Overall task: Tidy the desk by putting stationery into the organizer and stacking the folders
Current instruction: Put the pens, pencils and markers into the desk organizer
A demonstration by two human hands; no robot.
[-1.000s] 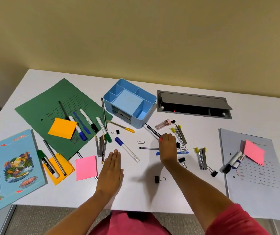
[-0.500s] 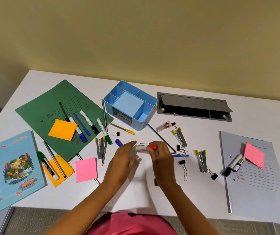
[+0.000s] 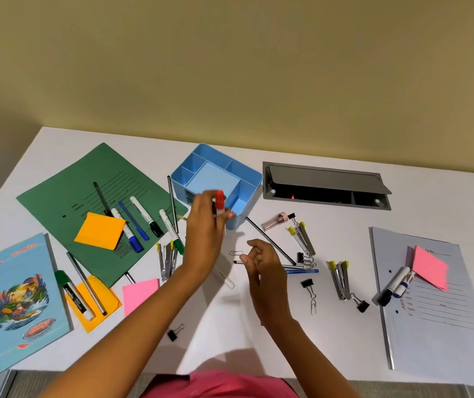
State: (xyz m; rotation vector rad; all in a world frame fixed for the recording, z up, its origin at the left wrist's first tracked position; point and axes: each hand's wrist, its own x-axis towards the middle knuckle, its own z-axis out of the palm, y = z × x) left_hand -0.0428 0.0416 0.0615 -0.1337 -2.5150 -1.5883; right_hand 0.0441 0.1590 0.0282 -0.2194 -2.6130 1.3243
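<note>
My left hand (image 3: 205, 231) grips a white marker with a red cap (image 3: 219, 203), upright, just in front of the blue organizer (image 3: 251, 176). My right hand (image 3: 261, 262) hovers over the desk with loosely curled fingers and holds nothing. A green folder (image 3: 86, 179) at the left carries several markers and an orange sticky pad (image 3: 100, 231). A grey folder (image 3: 442, 317) at the right carries a pink sticky pad (image 3: 430, 267) and a marker. A light blue notebook (image 3: 9, 300) lies at the front left.
Staplers (image 3: 340, 278), binder clips (image 3: 307, 282), paper clips and pens lie scattered across the white desk (image 3: 330, 349). A pink sticky pad (image 3: 139, 293) and an orange one with two markers lie front left. An open grey cable hatch (image 3: 326, 186) sits behind, near the wall.
The red-capped marker passed from between both hands into my left hand, which rose toward the organizer. My right hand let go and drew back a little.
</note>
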